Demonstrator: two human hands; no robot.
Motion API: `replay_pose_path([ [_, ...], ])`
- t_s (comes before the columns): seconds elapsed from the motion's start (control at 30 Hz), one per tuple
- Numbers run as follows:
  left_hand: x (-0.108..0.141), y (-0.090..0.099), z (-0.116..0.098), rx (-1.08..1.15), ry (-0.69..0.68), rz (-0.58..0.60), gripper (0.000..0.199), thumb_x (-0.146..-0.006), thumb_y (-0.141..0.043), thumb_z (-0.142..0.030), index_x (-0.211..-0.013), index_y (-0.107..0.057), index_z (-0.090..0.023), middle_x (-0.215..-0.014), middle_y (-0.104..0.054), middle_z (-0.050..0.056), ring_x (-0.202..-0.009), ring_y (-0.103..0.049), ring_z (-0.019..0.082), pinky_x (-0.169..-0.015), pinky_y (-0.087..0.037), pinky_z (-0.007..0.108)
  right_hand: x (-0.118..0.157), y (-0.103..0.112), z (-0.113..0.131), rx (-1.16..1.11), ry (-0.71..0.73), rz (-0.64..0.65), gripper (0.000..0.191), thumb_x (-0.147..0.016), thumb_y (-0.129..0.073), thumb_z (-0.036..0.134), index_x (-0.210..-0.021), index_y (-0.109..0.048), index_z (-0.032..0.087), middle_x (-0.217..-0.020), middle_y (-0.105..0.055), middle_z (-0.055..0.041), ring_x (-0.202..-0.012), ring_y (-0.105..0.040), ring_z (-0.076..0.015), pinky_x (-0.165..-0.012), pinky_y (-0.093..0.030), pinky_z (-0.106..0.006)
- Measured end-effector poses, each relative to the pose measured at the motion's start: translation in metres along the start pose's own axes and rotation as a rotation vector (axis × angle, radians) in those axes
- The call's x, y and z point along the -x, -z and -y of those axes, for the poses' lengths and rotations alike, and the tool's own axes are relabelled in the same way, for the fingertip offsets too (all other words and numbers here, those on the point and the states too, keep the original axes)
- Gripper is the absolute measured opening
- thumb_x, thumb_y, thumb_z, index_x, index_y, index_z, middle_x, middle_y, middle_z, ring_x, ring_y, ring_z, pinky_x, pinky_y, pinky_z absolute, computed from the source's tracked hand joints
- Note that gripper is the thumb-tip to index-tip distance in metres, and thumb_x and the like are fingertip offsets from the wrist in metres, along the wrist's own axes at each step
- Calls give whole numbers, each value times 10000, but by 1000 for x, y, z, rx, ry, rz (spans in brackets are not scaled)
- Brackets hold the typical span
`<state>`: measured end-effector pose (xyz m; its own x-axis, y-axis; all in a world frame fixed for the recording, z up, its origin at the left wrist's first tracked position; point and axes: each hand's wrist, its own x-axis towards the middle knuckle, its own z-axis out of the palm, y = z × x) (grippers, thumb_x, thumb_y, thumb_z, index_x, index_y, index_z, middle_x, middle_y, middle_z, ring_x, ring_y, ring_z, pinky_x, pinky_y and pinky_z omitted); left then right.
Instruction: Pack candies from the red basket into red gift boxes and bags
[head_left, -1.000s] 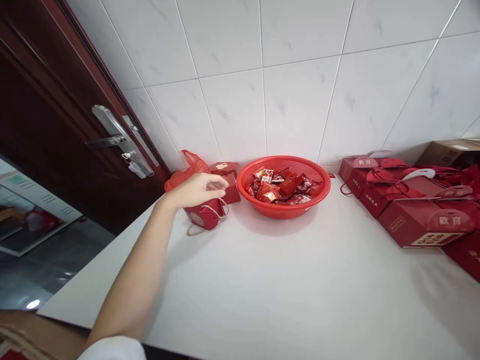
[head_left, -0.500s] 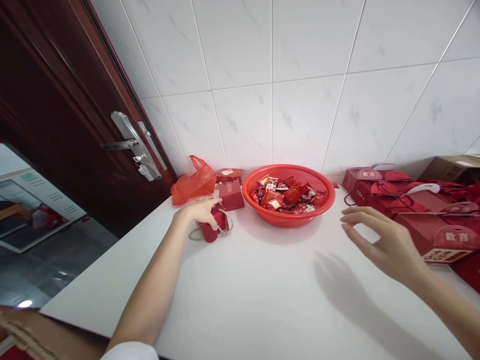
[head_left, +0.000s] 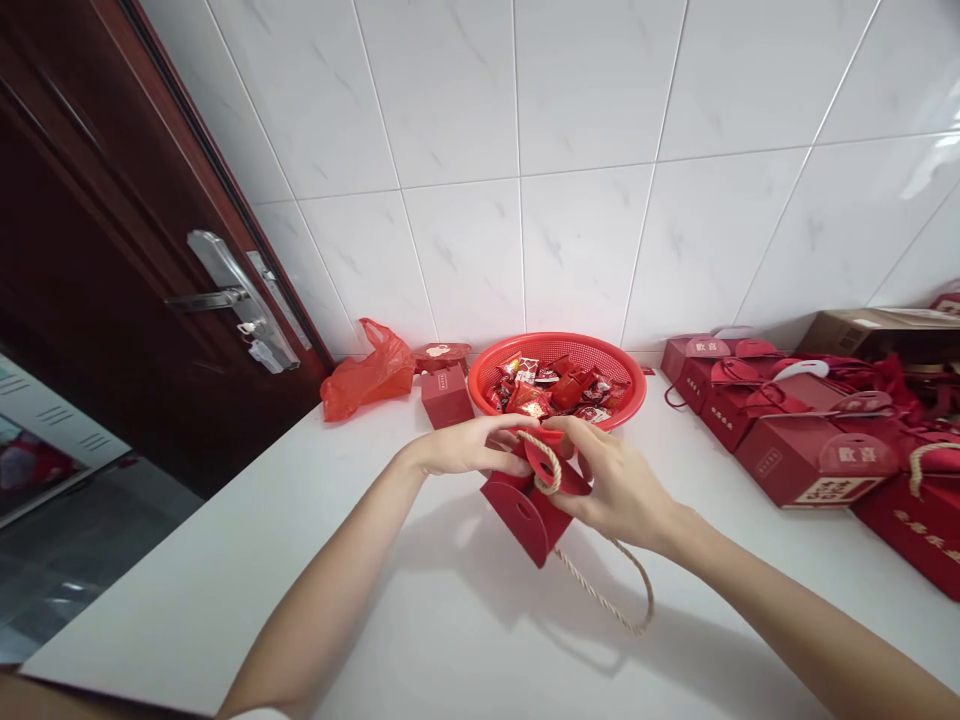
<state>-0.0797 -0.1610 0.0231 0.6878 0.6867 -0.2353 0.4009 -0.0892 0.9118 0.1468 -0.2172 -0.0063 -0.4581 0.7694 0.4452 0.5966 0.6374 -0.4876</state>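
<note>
A small red box (head_left: pixel 519 515) is being held, apparently just above the table (head_left: pixel 300 500), with the grip of both the left hand (head_left: pixel 476 447) and the right hand (head_left: pixel 619 485) being clamped on its upper part. Its flaps (head_left: pixel 568 480) are being judged unfastened, so its closing appears undone, while folded boxes (head_left: pixel 810 455) are being kept at the right. Wrapped sweets (head_left: pixel 529 400) are being held in the basket (head_left: pixel 639 390) behind; whether any are being contained in the box cannot be told.
</note>
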Motion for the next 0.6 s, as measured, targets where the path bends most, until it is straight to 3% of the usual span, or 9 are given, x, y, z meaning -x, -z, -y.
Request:
replay_pose_path([
  [0.13,-12,-11,4,-95,-58,24,822,-732,-814,-332,-1476,-470,-256,-1346,-640,108,-1236,-601,272,-1001,-500,405,2,8,-13,5,-103,32,134,-810,-583,182,-929,-640,209,-868,-669,-26,-654,-559,-143,-611,-411,-271],
  [0.23,-13,-26,-1,-243,-127,-7,925,-643,-879,-310,-1473,-473,-284,-1436,-580,91,-1294,-563,287,-1038,-486,407,4,17,-18,-23,-174,63,113,-817,-531,134,-774,-608,205,-777,-676,-9,-635,-544,-138,-613,-395,-265],
  [0.3,-13,-40,-4,-319,-177,-94,839,-655,-860,-269,-1425,-527,-281,-1375,-633,63,-1252,-595,276,-1037,-489,391,5,21,-20,-17,-209,72,115,-806,-537,124,-762,-606,205,-758,-681,-4,-631,-536,-139,-615,-389,-264],
  [0.43,-15,-59,-3,-419,-246,-385,412,-843,-659,-255,-1254,-667,-265,-1152,-744,15,-1060,-689,233,-937,-531,332,4,26,-25,7,-234,90,106,-807,-547,127,-780,-615,203,-767,-680,-5,-634,-533,-140,-614,-387,-264],
  [0.5,-15,-58,1,-440,-250,-483,312,-913,-562,-280,-1187,-708,-246,-1108,-762,20,-1018,-706,227,-899,-544,317,5,26,-28,-5,-228,101,110,-865,-533,194,-790,-612,208,-735,-662,-1,-607,-520,-139,-584,-374,-263],
  [0.6,-12,-44,5,-498,-137,-618,318,-928,-515,-295,-1154,-727,-226,-1083,-774,31,-974,-722,236,-865,-561,323,6,26,-29,-12,-211,127,232,-931,-503,317,-727,-554,218,-640,-582,10,-548,-460,-135,-525,-336,-262],
])
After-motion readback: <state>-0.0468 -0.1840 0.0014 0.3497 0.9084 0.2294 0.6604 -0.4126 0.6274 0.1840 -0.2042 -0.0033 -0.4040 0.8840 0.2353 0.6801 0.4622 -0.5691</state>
